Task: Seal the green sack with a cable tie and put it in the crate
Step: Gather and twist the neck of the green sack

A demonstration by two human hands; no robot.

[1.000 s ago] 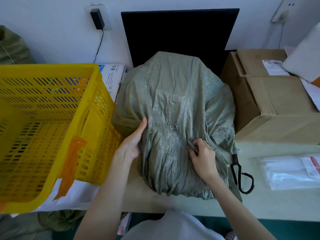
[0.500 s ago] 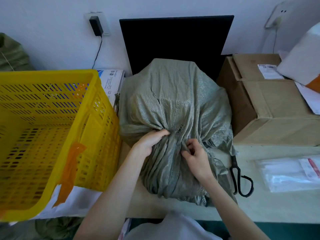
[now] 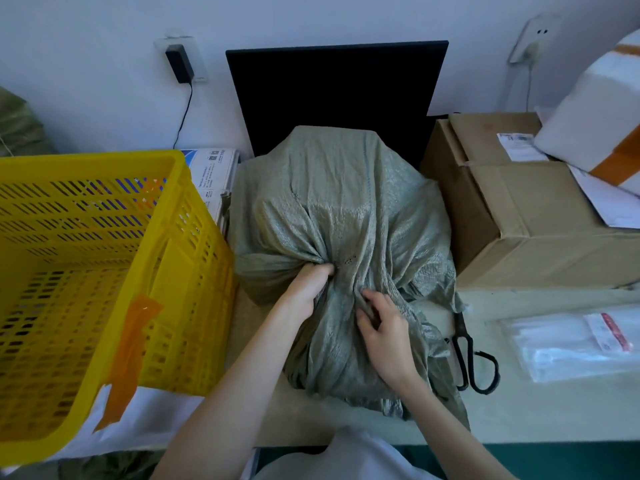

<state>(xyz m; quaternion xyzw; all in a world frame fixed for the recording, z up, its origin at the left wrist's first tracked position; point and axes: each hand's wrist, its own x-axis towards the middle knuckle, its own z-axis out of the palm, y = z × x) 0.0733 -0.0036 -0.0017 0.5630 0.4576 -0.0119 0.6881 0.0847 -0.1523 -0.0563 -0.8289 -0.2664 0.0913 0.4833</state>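
Yellow plastic is filling the nine o'clock side, where the slatted crate (image 3: 86,271) is sitting with a strip of orange tape (image 3: 131,344) peeling down its near wall; its right wall is standing just beside the green sack (image 3: 343,209). At three o'clock a closed cardboard box (image 3: 519,209) is pressing against the sack's other flank, and black scissors (image 3: 474,358) are lying at four o'clock with their blades partly tucked under the cloth's edge. A clear plastic packet (image 3: 571,344) is lying further right on the table (image 3: 554,410), and a black panel (image 3: 332,95) is leaning against the wall at twelve o'clock behind the sack. Compared with a second ago, the left hand (image 3: 306,289), then lying flat and open on the sack's left side, is now clenching a bunch of fabric, and the hands are sitting closer together, pulling the cloth into a neck. The right hand (image 3: 384,330) is pinching folds just beside it, fingers curled into the weave. The sack itself is bulging in the centre of the table, dull grey-green and woven, creases radiating from the gathered point, its loose mouth spilling toward six o'clock.
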